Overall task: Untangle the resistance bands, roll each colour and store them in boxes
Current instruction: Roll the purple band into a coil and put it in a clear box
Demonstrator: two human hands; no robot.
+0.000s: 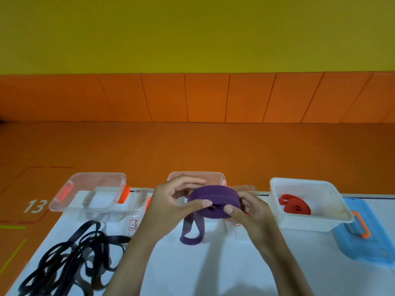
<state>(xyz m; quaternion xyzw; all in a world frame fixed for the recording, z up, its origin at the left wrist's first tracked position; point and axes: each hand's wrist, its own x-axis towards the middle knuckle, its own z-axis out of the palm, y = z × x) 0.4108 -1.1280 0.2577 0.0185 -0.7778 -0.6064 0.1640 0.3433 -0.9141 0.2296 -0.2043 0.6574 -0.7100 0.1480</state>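
A purple resistance band [213, 198] is wound into a thick roll held above the white table [203, 268], its loose end hanging in a loop down to the tabletop. My left hand [171, 199] grips the roll's left side with thumb on the front. My right hand [245, 210] grips its right side, thumb at the roll's centre. Black bands [70, 259] lie tangled at the left front. A red rolled band [296, 205] lies in the white box [277, 210] at the right. Two clear boxes stand behind: one [70, 201] at the left, one [220, 178] behind my hands.
A blue lid [367, 246] with an orange clasp lies at the right edge. Clear lids [136, 208] lie flat between the boxes. Beyond the table is an orange floor [192, 146] and an orange and yellow wall.
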